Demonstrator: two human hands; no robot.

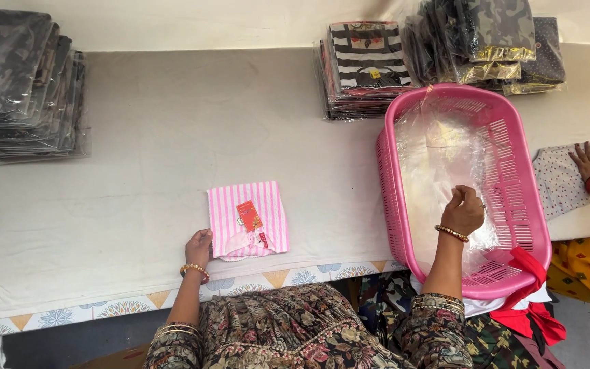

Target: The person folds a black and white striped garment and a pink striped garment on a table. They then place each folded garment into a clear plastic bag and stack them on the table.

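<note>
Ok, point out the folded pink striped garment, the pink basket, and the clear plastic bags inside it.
Folded pink striped garment [268,208]: head view, on its striped fabric right of the red tag.
Pink basket [522,205]: head view, on its slotted right wall.
Clear plastic bags [431,171]: head view, on the crinkled plastic inside the basket.

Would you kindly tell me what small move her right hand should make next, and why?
Probably lift one clear plastic bag out of the pink basket: the right hand is already pinching the plastic there, while the left hand steadies the folded pink striped garment, not yet bagged.
</note>
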